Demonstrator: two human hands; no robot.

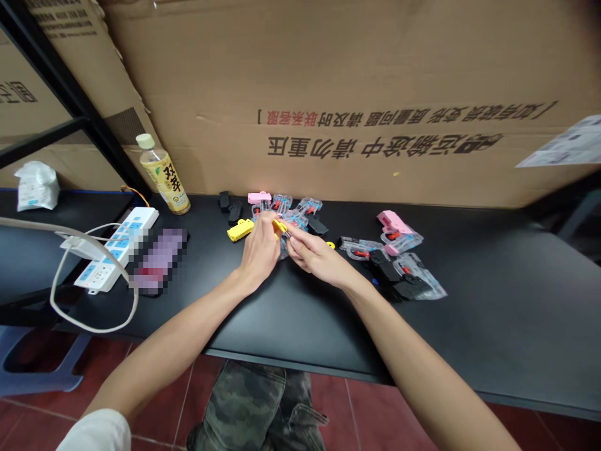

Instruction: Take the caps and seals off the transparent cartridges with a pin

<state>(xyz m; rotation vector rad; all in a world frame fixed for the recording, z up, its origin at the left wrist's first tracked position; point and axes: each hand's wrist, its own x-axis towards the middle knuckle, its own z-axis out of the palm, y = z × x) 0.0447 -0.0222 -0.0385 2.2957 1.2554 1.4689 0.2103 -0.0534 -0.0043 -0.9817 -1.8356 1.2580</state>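
My left hand (263, 247) is closed on a small yellow plastic piece (280, 225), which it partly covers. My right hand (314, 252) meets it from the other side, thumb and fingers pinching a tiny shiny metallic piece (286, 234) against the yellow one; its exact kind is too small to tell. Just beyond both hands lies a pile of clear plastic toy parts (295, 218) with red and blue bits inside. Left of my left hand rests another yellow piece (240, 230). A yellow ring (330, 245) lies by my right hand.
Pink-and-clear (394, 222) and black-and-clear toy parts (408, 282) lie to the right. Black pieces (235, 213) sit at the back. A drink bottle (165, 175), a power strip (117, 250) with cables and a blurred phone (162, 260) are left. Cardboard (357, 75) stands behind the black table (291, 326).
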